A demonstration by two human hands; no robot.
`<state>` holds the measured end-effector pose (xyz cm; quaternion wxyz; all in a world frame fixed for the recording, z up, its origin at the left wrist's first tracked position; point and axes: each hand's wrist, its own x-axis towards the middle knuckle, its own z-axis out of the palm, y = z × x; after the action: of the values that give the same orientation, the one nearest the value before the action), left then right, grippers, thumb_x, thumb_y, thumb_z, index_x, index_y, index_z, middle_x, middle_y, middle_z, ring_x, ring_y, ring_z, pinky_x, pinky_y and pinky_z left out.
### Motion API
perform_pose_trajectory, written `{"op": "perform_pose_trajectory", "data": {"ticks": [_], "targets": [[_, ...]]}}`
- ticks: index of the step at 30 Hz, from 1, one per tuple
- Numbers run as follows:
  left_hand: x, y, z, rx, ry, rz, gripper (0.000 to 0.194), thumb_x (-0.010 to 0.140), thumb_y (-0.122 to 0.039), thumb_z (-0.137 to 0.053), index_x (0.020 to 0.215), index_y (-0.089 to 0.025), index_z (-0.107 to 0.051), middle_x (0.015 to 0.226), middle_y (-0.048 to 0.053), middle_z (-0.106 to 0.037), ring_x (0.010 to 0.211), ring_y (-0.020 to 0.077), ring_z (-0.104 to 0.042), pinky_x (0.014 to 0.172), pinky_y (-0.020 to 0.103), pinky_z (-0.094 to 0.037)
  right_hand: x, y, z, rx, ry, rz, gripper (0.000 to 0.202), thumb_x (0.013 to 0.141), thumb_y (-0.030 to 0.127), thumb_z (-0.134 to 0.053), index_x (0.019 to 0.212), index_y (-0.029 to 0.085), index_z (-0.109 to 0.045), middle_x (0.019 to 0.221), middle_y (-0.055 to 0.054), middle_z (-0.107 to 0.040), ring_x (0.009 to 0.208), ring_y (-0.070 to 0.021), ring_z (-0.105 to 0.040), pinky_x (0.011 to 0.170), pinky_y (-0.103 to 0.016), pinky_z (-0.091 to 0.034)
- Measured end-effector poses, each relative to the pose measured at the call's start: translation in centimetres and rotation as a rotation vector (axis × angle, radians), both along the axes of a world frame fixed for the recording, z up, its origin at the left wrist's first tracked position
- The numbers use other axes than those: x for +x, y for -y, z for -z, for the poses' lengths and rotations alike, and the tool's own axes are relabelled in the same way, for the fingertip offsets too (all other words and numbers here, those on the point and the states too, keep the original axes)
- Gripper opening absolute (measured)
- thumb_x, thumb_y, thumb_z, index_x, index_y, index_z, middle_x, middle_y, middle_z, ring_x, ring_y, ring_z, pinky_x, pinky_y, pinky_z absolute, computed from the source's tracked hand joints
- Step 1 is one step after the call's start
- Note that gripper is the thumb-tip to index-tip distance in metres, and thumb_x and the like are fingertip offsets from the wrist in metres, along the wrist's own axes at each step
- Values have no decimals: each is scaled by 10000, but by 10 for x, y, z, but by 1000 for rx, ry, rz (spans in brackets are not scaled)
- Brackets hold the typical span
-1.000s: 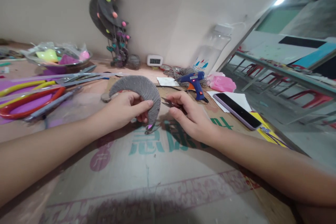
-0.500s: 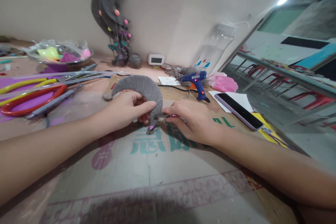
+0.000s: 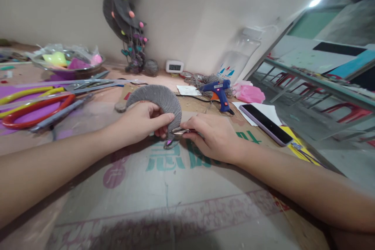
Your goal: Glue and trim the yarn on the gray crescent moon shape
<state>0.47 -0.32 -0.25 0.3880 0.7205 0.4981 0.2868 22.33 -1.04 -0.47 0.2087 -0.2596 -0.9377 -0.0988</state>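
The left hand's (image 3: 143, 122) grip is clamped on a gray yarn-wrapped crescent (image 3: 159, 99), which arches above that grip; right of it, the right hand's (image 3: 209, 134) grip is closed around small metal snips (image 3: 184, 131), tips at the crescent's lower end.

A purple-cased phone (image 3: 266, 124) lies partly on white paper (image 3: 275, 113), near a pink plastic bag (image 3: 250, 93).

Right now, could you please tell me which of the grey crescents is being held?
The lower crescent over the cardboard, in the left hand; the other crescents are by the wall, dotted with bright balls.
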Motion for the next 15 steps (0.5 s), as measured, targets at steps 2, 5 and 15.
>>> {"op": "perform_pose_trajectory", "data": {"ticks": [2,5,15], "targets": [[0,-1,1,-14,13,9,391,835,-435,-548,528,-200,-609,524,3,-674,499,142,-601,514,228,-439,0,0,-1,19,9,-6,210,969,271,-432,936,160,-607,733,-42,-655,664,-157,-568,591,-265,-386],[-1,-3,3,-35,27,23,389,835,-439,-549,533,-201,-610,525,3,-676,502,142,-605,509,227,-441,0,-1,-1,42,23,-15,206,968,264,-434,919,159,-605,725,-41,-650,653,-153,-554,584,-263,-374],[-1,-4,4,-21,10,32,394,833,-461,-537,544,-208,-623,544,16,-690,521,162,-627,532,249,-461,1,-3,4,-38,-21,-18,196,971,275,-434,915,179,-597,750,-37,-671,685,-151,-589,609,-257,-410]]}}
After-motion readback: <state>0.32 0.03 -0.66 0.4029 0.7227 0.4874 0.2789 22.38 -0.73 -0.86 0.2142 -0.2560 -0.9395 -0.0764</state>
